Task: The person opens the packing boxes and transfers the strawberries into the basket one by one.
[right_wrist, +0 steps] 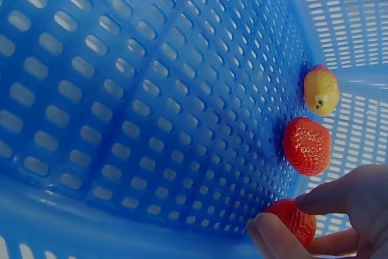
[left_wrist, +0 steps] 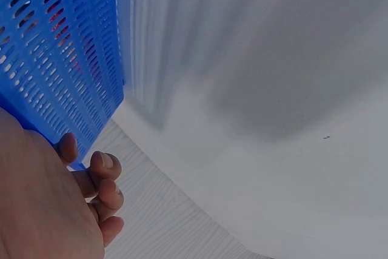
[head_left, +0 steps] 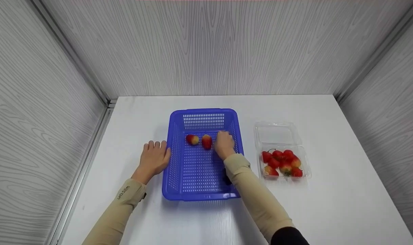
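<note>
A blue perforated plastic basket (head_left: 199,196) stands on the white table. My right hand (head_left: 224,144) reaches inside it near the right wall. In the right wrist view its thumb and fingers pinch a red strawberry (right_wrist: 295,220) low over the basket floor. Beside it lie two more strawberries: a red one (head_left: 207,142) and a red-and-yellow one (head_left: 192,139). At the basket's left rim my left hand (head_left: 154,159) rests with fingers extended, its thumb side against the rim. From the left wrist view, that hand (left_wrist: 51,192) has loosely bent fingers and grips nothing visible.
Right of the basket, a clear plastic clamshell box (head_left: 278,134) lies with its lid folded back. Several red strawberries (head_left: 285,166) fill its near half. Pale wood-grain panels (head_left: 206,47) enclose the table at the back and sides.
</note>
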### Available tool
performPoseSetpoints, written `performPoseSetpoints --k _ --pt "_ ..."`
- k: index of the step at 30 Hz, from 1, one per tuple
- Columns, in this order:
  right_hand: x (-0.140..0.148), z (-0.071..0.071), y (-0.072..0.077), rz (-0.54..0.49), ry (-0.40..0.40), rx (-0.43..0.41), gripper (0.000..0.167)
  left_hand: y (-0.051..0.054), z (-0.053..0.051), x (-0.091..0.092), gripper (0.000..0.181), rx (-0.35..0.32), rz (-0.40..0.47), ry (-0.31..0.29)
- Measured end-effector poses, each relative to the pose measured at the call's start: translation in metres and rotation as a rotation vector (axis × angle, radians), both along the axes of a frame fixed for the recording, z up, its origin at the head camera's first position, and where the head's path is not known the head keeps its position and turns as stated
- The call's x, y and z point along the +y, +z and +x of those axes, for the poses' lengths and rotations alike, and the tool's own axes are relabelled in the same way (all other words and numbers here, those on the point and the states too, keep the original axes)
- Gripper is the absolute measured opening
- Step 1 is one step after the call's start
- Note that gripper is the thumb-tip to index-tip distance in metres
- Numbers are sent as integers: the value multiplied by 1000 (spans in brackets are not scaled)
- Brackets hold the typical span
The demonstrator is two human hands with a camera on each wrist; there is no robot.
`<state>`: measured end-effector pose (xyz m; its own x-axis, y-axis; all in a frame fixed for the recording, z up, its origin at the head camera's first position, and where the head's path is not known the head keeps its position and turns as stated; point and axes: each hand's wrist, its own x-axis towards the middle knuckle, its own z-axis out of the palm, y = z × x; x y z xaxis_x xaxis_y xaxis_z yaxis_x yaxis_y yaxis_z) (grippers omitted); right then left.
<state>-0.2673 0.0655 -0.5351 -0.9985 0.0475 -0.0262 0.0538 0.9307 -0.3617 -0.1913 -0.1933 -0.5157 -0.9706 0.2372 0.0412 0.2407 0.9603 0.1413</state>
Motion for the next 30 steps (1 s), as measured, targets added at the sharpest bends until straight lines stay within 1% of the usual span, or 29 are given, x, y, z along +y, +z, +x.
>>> performPoseSetpoints --k 3,11,14,20,24,30 --pt "1 2 0 -8 8 -3 22 0 0 0 35 -12 1 1" --pt "5 2 -2 -69 55 -9 10 0 -1 0 34 -14 1 5" --pt "6 3 0 -72 67 -15 11 1 0 0 35 -20 -7 3" --pt "5 6 14 -29 83 -13 24 2 0 -1 35 -20 -3 2" --pt "6 6 25 -20 90 -7 25 2 0 -1 34 -6 -2 -2" --pt "12 5 42 -30 90 -33 27 2 1 -1 31 -5 -2 -9"
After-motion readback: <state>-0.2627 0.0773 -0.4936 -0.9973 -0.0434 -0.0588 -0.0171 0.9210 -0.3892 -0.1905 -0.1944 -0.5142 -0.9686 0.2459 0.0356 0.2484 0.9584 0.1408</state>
